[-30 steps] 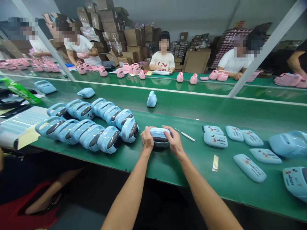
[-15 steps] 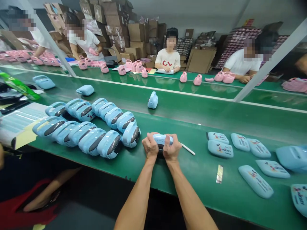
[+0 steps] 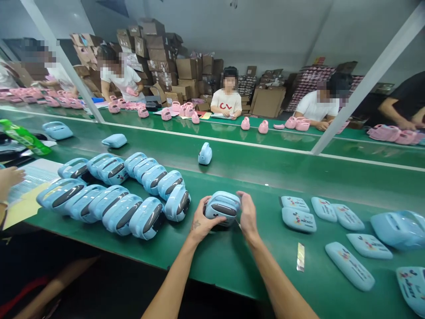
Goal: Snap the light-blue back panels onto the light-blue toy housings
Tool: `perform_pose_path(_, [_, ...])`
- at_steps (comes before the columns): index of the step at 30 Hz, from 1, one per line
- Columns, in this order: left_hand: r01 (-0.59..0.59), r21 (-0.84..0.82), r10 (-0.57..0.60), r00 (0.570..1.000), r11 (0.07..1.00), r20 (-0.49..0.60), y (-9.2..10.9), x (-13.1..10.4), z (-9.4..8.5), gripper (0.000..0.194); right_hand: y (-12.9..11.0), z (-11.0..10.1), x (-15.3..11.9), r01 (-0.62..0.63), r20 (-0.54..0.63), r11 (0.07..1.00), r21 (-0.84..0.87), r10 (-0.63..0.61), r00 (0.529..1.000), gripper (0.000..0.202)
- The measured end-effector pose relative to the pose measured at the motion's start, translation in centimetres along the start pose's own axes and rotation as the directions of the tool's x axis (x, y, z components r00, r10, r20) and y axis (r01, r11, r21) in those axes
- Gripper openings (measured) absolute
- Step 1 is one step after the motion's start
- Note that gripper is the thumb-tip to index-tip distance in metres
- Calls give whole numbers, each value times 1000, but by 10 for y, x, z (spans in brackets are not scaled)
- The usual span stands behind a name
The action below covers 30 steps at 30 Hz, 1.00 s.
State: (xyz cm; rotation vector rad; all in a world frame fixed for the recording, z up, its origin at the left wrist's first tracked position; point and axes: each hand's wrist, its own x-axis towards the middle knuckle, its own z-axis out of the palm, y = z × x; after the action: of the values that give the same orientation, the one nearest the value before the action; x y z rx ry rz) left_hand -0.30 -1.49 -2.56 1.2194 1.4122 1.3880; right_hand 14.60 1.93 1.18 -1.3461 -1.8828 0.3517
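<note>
My left hand (image 3: 203, 223) is closed around the left side of a light blue plastic casing (image 3: 223, 208), thumb across its front. The casing has a carry handle on top, a dark oval panel and a small mouse print; it is tilted slightly. At its right side is my right hand (image 3: 248, 216), fingers stretched upward and apart; whether they touch the casing I cannot tell. A small pale tip shows by the right palm, the rest hidden. Left of my hands stand several similar blue casings (image 3: 146, 219) in two rows, the closest one (image 3: 178, 204) near my left hand.
Several printed blue panels (image 3: 299, 220) lie on the green bench at right, with a small foil strip (image 3: 300, 257) and a larger blue casing (image 3: 396, 228). A lone casing (image 3: 205, 154) stands farther back. Co-workers sit beyond with pink casings (image 3: 166, 114); another person's hand (image 3: 9, 179) is at far left.
The casing has turned so its dark panel and handle show. My right hand has let go its two-handed grip and opened beside it. A neighbour's hand has come in at left.
</note>
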Motion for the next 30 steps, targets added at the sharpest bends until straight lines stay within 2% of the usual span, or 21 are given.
perform_pose_path(2, [-11, 44, 12, 1000, 999, -15, 3, 3, -5, 83, 3, -5, -13, 39, 64, 998, -50, -36, 997, 22])
perform_pose_path(5, [-84, 146, 90, 995, 986, -36, 12, 12, -8, 79, 16, -9, -49, 101, 163, 985, -143, -77, 984, 15])
perform_pose_path(8, [-158, 176, 164, 986, 972, -20, 22, 25, -1, 76, 32, -11, -83, 171, 305, 951, -258, -87, 948, 7])
perform_pose_path(10, [-206, 166, 207, 978, 964, 10, 26, 34, 7, 75, 40, -14, -90, 176, 367, 921, -348, -39, 929, 3])
perform_pose_path(14, [-298, 162, 281, 952, 941, 123, 33, 51, 20, 76, 54, -29, -67, 180, 430, 854, -488, 56, 901, 22])
perform_pose_path(17, [-348, 166, 313, 927, 923, 206, 37, 65, 25, 74, 69, -47, -41, 226, 518, 867, -444, 42, 855, 40])
perform_pose_path(19, [-360, 172, 320, 921, 917, 221, 35, 72, 29, 73, 77, -55, -28, 236, 551, 885, -401, 27, 834, 44])
perform_pose_path(21, [-325, 176, 292, 937, 929, 190, 31, 77, 32, 74, 83, -56, -19, 232, 549, 898, -373, 12, 836, 39])
perform_pose_path(25, [-160, 189, 148, 986, 969, 80, 14, 76, 34, 78, 89, -45, -11, 176, 453, 912, -371, 12, 892, 21])
perform_pose_path(30, [-81, 125, 79, 997, 989, 20, -3, 71, 23, 78, 102, -39, -11, -1, 254, 868, -497, 147, 956, 18])
